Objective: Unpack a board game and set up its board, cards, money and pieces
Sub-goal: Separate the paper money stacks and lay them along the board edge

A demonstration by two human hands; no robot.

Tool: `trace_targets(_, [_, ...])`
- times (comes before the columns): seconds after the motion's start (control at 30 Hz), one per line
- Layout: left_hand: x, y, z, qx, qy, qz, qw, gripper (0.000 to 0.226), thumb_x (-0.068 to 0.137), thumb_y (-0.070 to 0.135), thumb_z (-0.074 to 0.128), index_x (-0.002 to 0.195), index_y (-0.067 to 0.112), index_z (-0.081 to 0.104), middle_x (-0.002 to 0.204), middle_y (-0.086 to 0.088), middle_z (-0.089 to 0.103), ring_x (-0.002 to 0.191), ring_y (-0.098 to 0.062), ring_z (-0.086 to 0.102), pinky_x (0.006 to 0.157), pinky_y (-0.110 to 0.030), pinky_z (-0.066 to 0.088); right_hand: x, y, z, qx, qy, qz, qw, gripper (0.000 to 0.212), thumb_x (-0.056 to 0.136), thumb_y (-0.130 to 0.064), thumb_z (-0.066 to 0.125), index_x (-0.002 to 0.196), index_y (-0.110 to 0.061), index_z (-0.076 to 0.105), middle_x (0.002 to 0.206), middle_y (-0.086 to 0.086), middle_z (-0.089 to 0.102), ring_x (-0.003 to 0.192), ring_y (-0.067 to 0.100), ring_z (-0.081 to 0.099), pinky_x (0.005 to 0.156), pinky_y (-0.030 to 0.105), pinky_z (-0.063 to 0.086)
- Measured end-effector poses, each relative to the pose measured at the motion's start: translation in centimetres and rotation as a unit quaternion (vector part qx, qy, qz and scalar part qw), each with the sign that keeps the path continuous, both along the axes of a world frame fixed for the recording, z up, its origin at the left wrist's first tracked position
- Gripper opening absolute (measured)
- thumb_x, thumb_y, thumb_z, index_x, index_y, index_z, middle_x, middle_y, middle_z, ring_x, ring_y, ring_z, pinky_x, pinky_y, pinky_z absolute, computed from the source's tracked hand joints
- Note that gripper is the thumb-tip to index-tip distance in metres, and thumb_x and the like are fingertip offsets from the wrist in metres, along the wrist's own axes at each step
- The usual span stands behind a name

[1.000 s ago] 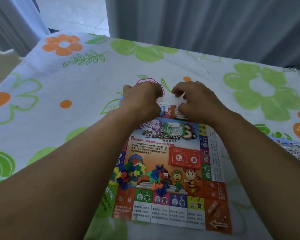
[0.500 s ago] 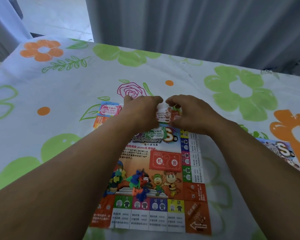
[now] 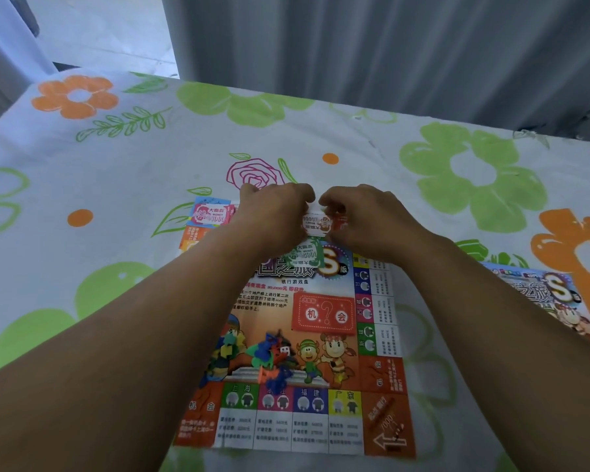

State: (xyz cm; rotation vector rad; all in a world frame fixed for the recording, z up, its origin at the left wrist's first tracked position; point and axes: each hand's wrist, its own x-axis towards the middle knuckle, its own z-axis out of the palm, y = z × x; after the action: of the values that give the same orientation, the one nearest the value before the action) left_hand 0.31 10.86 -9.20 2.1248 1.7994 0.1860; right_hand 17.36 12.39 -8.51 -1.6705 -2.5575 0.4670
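Observation:
The colourful paper game board [image 3: 382, 349] lies flat on the flowered cloth in front of me. At its far edge my left hand [image 3: 273, 216] and my right hand [image 3: 365, 219] meet, fingers curled, and pinch a small stack of play-money notes [image 3: 315, 224] between them. A green note [image 3: 304, 255] rests on the board just below the hands. A pink note [image 3: 210, 212] lies at the board's far left corner. A red chance-card stack [image 3: 324, 313] sits on the board's middle. Small plastic pieces [image 3: 269, 359] are heaped near the front.
The flowered tablecloth [image 3: 116, 185] covers the whole table. The printed game box or sheet [image 3: 552, 294] lies at the right edge. Grey curtains [image 3: 389, 46] hang behind the table's far edge.
Both hands stay together at the board's far edge, working the notes. The pink note at the far left has come into sight. The view has shifted slightly.

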Motion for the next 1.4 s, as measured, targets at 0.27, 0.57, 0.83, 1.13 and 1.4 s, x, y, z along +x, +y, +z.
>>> trace_targets(0.27, [-0.05,-0.15,0.03,-0.002,-0.010,0.007,1.000,0.050,0.086,0.024,0.070,0.132,0.030,0.051,0.120,0.012,0.067,0.116,-0.018,0.058,0.104,-0.045,0.027,-0.21,0.12,-0.22,0.003,0.002,0.006,1.000,0.040,0.086,-0.027,0.068,0.125,-0.028,0.059,0.107,-0.009,0.066,0.105,0.019,0.054,0.089,0.043,0.045])
trace_targets(0.57, [-0.51,-0.46,0.33,0.011,0.001,0.017,1.000,0.060,0.084,0.029,0.073,0.139,0.027,0.048,0.136,0.000,0.055,0.130,-0.024,0.045,0.107,-0.048,0.026,-0.32,0.10,-0.24,0.000,-0.005,0.005,1.000,0.028,0.085,-0.025,0.068,0.112,-0.023,0.061,0.101,-0.006,0.064,0.099,0.020,0.053,0.084,0.041,0.046])
trace_targets(0.83, [-0.59,-0.48,0.32,-0.008,0.009,0.006,1.000,0.075,0.076,0.035,0.082,0.141,0.026,0.045,0.138,-0.002,0.051,0.132,-0.026,0.041,0.108,-0.049,0.026,-0.35,0.12,-0.21,-0.004,0.006,0.000,1.000,0.028,0.084,-0.024,0.069,0.112,-0.024,0.062,0.100,-0.006,0.064,0.097,0.019,0.054,0.083,0.040,0.046])
trace_targets(1.13, [-0.75,-0.13,0.00,0.010,-0.050,0.018,0.999,0.060,0.086,0.028,0.070,0.140,0.028,0.046,0.134,0.007,0.059,0.127,-0.019,0.049,0.106,-0.047,0.026,-0.40,0.00,-0.11,-0.009,0.010,-0.007,1.000,0.031,0.083,-0.025,0.069,0.113,-0.024,0.061,0.103,-0.006,0.064,0.099,0.020,0.055,0.084,0.042,0.047])
trace_targets(1.4, [-0.12,-0.05,-0.15,0.010,-0.002,-0.013,1.000,0.051,0.088,0.024,0.066,0.135,0.029,0.047,0.126,0.008,0.065,0.119,-0.018,0.057,0.104,-0.045,0.025,-0.46,-0.15,0.09,-0.010,0.004,-0.008,1.000,0.044,0.083,-0.027,0.072,0.124,-0.029,0.058,0.116,-0.009,0.066,0.107,0.019,0.059,0.093,0.045,0.047])
